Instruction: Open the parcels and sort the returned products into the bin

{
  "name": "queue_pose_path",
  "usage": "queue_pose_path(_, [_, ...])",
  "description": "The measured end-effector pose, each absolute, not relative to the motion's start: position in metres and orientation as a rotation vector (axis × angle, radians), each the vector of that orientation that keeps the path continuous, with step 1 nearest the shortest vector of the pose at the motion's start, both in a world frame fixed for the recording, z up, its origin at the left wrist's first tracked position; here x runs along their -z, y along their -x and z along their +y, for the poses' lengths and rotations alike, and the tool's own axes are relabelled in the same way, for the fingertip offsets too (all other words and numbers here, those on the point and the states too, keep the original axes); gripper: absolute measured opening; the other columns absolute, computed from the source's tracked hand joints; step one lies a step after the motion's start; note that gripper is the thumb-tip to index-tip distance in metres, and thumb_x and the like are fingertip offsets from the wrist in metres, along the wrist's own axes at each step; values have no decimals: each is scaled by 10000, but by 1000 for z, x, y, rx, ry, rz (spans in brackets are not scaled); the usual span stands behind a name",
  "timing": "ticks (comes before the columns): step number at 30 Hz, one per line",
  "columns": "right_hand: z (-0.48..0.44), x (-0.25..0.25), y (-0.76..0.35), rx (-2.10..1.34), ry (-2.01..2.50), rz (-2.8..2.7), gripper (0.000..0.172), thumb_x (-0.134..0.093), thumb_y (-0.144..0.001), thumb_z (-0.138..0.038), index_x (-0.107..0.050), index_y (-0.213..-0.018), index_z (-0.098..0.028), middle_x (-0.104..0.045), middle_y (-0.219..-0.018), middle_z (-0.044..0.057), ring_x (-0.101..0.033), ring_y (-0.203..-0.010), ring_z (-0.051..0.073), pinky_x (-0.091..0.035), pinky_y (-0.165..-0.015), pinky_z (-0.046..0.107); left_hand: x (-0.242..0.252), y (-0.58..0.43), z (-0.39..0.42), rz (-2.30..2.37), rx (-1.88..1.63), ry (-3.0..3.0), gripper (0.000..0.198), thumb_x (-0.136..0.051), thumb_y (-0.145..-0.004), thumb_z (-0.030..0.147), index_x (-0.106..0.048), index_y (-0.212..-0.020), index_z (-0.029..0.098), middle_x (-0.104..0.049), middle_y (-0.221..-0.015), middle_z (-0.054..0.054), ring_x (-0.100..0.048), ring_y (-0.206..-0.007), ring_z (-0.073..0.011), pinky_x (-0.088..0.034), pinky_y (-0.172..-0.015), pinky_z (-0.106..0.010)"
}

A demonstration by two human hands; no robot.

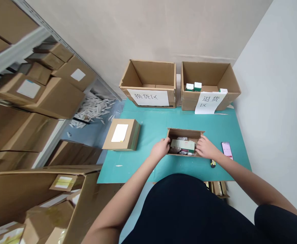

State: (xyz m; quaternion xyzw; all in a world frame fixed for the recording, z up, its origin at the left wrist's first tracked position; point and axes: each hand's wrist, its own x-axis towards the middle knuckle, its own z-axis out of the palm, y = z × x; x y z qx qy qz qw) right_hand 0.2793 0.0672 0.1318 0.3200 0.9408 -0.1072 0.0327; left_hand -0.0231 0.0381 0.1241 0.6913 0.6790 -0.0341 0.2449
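- Left hand (160,149): curled over the left wall of a small open cardboard carton (185,132); whether it grips firmly, I cannot tell.
- Right hand (205,148): fingers bent over the carton's right wall, touching a white-and-green product box (182,146); whether they grip that box, I cannot tell.
- The product box lies inside the carton, on crumpled paper packing (181,151).
- Just right of the carton: a utility knife (212,163) and a smartphone (227,150).
- Left of the carton: a sealed, white-labelled carton (121,135).
- Beyond the carton: two open cardboard bins, labelled 换货区 (148,76) and 退货区 (210,76); the latter holds small green-and-white boxes (194,86).
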Motion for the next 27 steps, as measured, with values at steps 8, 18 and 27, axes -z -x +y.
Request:
queue_pose_path(8, [50, -136, -317, 324, -1178, 2728, 310, -447, -940, -147, -739, -864, -216, -690, -845, 64, -634, -864, 226, -194, -1207, 560, -101, 55, 26, 1682, -267, -1618, 673, -661, -839, 239, -432, -1470, 290, -564, -1460, -68, -640, -1149, -242, -511, -970, -356])
queue_pose_path(18, [64, -149, -269, 375, -847, 2653, 202, -566, -909, -71, -726, -1018, -131, -724, -934, 135, -669, -957, 248, -469, -939, 385, -81, 66, 19, 1514, -516, -1488, 940, -759, -763, 334, -290, -1571, 236, -352, -1634, -101, -338, -1499, -306, -326, -1206, -426])
queue_pose_path(27, [77, -123, -179, 565, -970, 2197, 353, -612, -852, -73, -721, -1186, -104, -766, -1065, 176, -723, -977, 298, -532, -854, 342, -72, 61, 16, 1517, -587, -1533, 865, -692, -837, 439, -297, -1576, 227, -392, -1609, -114, -374, -1480, -303, -320, -1213, -444])
